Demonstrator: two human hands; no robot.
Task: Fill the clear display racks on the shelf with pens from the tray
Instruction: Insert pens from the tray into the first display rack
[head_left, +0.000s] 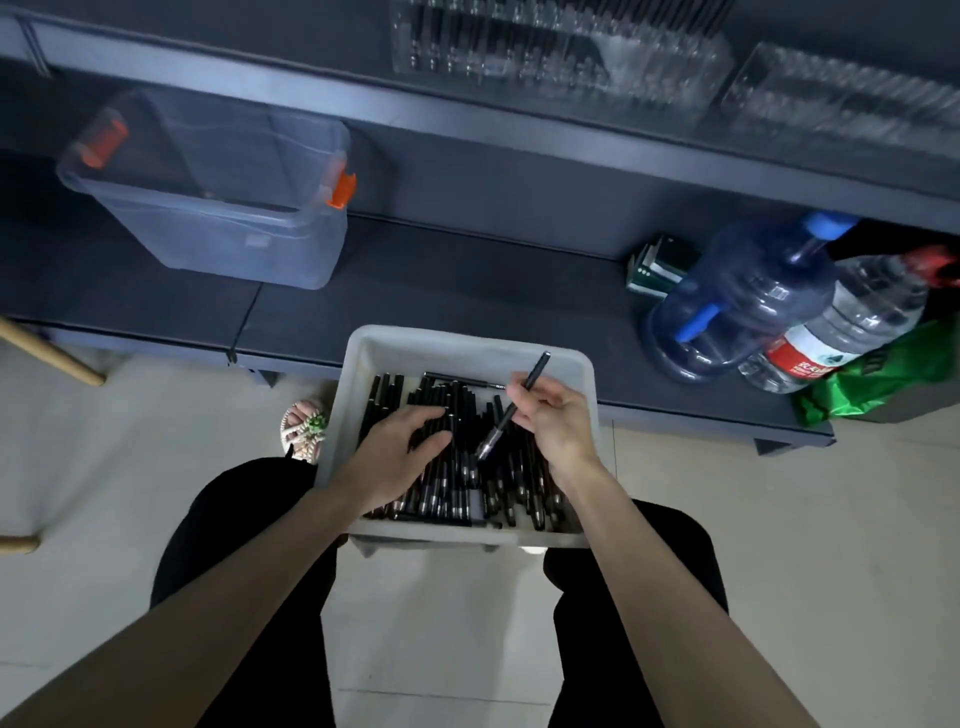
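Observation:
A white tray (470, 345) rests on my lap, its far end against the lower shelf, and holds several black pens (452, 483) with silver tips. My right hand (558, 423) pinches one black pen (535, 373), held slanted above the pile with its tip pointing down-left. My left hand (402, 447) lies on the pens at the tray's left side, fingers curled among them. Two clear display racks stand on the upper shelf: one (561, 49) with pens in its left part, another (841, 98) to the right.
A clear storage bin (218, 218) with orange latches sits at the left of the lower shelf (467, 275). Right of the tray stand a blue water jug (737, 296), a clear bottle (852, 322), a green bag (883, 379) and a small green box (657, 265).

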